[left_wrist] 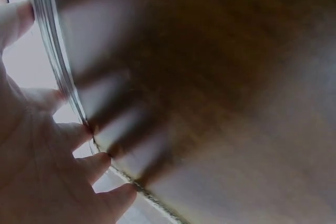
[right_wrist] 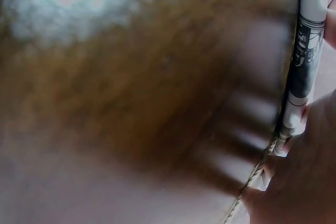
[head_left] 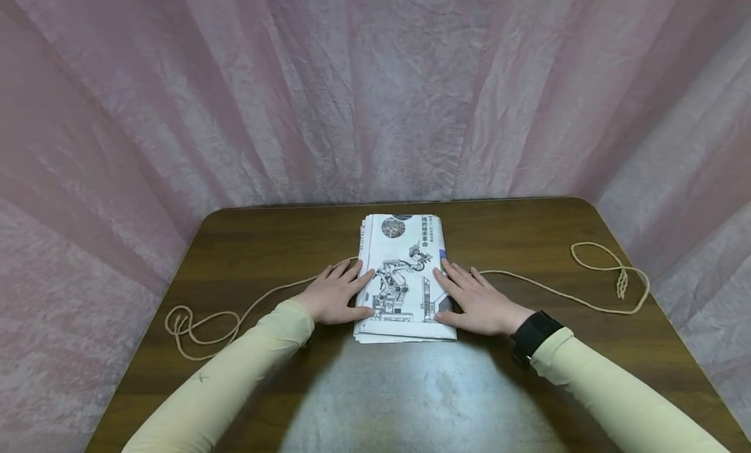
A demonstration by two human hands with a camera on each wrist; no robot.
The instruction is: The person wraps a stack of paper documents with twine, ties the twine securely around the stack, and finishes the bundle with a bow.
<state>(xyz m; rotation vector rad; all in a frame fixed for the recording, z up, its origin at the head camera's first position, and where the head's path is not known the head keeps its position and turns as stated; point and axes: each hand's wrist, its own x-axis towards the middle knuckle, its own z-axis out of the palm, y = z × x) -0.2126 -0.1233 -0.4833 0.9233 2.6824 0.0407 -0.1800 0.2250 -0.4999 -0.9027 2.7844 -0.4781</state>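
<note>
A folded stack of newspaper (head_left: 399, 244) lies in the middle of the wooden table, printed with a drawing of a robot arm. My left hand (head_left: 336, 295) rests with spread fingers at its left edge, thumb and index finger over the paper. At the opposite edge my right hand (head_left: 478, 303) lies the same way, with its fingertips on the paper. A thin beige rope (head_left: 528, 282) runs out from both sides of the stack; its middle is hidden. In the left wrist view the layered paper edge (left_wrist: 52, 45) shows at the fingertips. The right wrist view shows the folded edge (right_wrist: 302, 61).
On the left of the table the rope lies in loose loops (head_left: 205, 341). To the right it curves round to a knotted end (head_left: 622, 285). A pink curtain (head_left: 399, 101) hangs behind the table's far edge. A black band (head_left: 535, 336) circles the right wrist.
</note>
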